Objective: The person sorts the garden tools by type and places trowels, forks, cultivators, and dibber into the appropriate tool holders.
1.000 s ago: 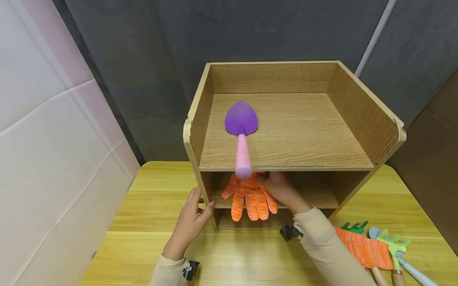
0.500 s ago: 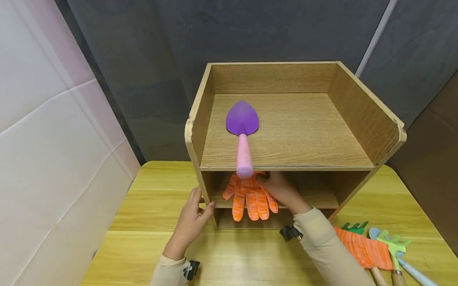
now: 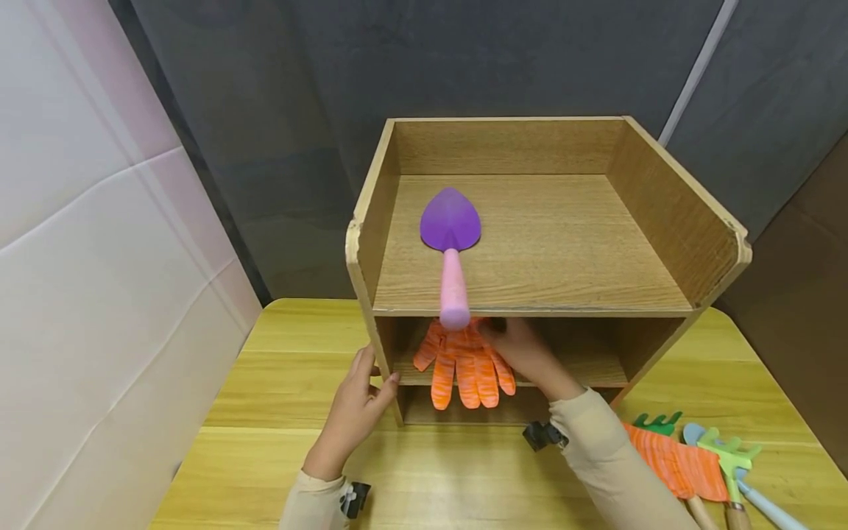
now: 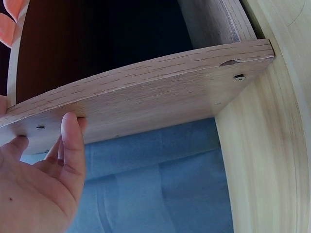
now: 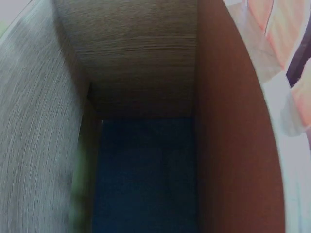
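I count one wooden shelf unit (image 3: 662, 213), one purple trowel (image 3: 452, 243), two orange gloves, one on the shelf (image 3: 464, 364) and one on the counter (image 3: 672, 464), and three small garden tools (image 3: 725, 460).

Yellow table (image 3: 278, 412) carries wooden shelf unit (image 3: 662, 221), garden tools (image 3: 722, 456), orange glove (image 3: 669, 460).

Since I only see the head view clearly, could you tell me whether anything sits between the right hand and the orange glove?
Nothing visible does. The right hand already rests on the glove on the shelf; the trowel lies a level above.
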`<action>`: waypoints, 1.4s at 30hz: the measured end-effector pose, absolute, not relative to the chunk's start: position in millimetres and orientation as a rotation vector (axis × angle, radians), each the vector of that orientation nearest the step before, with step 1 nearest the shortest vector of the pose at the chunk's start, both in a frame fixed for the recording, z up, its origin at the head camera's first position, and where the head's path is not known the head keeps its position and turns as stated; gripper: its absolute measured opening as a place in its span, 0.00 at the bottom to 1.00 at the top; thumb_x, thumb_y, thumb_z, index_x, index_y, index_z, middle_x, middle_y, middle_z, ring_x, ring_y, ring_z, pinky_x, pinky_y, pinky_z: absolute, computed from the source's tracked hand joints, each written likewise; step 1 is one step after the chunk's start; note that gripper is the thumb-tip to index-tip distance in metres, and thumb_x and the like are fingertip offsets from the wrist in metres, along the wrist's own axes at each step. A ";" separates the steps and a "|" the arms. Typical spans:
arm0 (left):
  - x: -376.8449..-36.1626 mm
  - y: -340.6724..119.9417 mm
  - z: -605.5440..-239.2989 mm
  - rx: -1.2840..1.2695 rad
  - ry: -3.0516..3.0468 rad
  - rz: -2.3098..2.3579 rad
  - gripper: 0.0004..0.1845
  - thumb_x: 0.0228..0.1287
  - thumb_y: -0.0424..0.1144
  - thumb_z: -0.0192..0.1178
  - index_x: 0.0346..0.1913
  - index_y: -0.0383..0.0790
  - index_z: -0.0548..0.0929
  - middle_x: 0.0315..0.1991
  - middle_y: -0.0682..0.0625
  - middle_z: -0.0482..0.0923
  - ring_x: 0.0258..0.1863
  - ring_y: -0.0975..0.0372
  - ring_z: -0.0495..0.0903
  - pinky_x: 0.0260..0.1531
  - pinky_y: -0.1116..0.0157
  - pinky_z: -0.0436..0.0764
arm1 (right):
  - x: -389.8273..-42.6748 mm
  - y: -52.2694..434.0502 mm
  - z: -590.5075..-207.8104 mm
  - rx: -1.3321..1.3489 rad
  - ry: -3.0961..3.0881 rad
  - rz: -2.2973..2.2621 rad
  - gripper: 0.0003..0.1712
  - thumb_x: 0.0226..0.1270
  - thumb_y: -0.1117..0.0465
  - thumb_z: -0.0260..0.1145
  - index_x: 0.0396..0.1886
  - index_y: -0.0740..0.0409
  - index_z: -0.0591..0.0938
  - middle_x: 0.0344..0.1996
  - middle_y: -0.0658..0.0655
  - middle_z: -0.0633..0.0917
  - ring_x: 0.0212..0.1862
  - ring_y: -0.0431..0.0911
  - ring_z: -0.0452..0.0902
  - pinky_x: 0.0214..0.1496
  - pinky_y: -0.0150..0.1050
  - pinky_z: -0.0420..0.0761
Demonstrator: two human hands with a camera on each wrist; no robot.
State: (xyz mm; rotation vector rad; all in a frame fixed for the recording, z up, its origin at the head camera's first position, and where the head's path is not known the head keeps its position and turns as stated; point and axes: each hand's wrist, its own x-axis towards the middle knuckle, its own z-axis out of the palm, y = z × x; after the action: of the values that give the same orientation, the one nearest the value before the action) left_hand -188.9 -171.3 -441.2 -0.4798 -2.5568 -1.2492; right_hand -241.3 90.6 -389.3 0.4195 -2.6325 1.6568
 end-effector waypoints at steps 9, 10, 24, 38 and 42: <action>-188.9 -171.4 -441.4 -0.488 -2.546 -1.233 0.31 0.65 0.35 0.56 0.70 0.43 0.61 0.57 0.41 0.71 0.44 0.55 0.76 0.31 0.69 0.80 | -228.2 95.0 -384.1 0.358 -2.714 1.559 0.30 0.70 0.58 0.56 0.70 0.57 0.66 0.67 0.64 0.70 0.67 0.58 0.65 0.66 0.56 0.69; -189.0 -171.3 -441.5 -0.488 -2.547 -1.233 0.31 0.65 0.35 0.55 0.70 0.43 0.61 0.57 0.41 0.71 0.44 0.55 0.75 0.31 0.69 0.81 | -226.3 95.5 -383.4 0.357 -2.718 1.539 0.29 0.70 0.58 0.57 0.69 0.57 0.67 0.66 0.64 0.71 0.65 0.58 0.68 0.65 0.55 0.70; -189.1 -170.5 -443.0 -0.481 -2.537 -1.222 0.29 0.65 0.34 0.55 0.69 0.41 0.63 0.55 0.41 0.72 0.43 0.53 0.75 0.30 0.68 0.80 | -190.1 113.2 -369.6 0.476 -2.687 1.352 0.13 0.66 0.60 0.64 0.50 0.52 0.80 0.52 0.57 0.82 0.48 0.51 0.76 0.48 0.46 0.74; -188.9 -169.8 -443.0 -0.474 -2.544 -1.234 0.28 0.65 0.35 0.55 0.68 0.41 0.64 0.54 0.42 0.73 0.43 0.53 0.76 0.30 0.68 0.80 | -145.4 158.8 -353.5 0.704 -2.578 1.110 0.25 0.62 0.66 0.67 0.60 0.53 0.74 0.63 0.58 0.73 0.58 0.32 0.66 0.53 0.34 0.76; -189.0 -170.1 -443.2 -0.469 -2.546 -1.232 0.28 0.65 0.35 0.56 0.68 0.41 0.63 0.54 0.41 0.72 0.43 0.52 0.76 0.30 0.68 0.81 | -136.3 171.6 -349.5 0.736 -2.572 1.114 0.28 0.62 0.67 0.67 0.62 0.52 0.72 0.63 0.58 0.71 0.58 0.27 0.64 0.53 0.29 0.74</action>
State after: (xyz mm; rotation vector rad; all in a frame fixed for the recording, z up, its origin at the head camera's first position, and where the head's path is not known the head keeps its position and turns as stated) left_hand -189.0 -170.1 -443.2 -0.4685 -2.5456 -1.2315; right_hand -136.3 171.6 -349.5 0.7356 -2.5718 1.1144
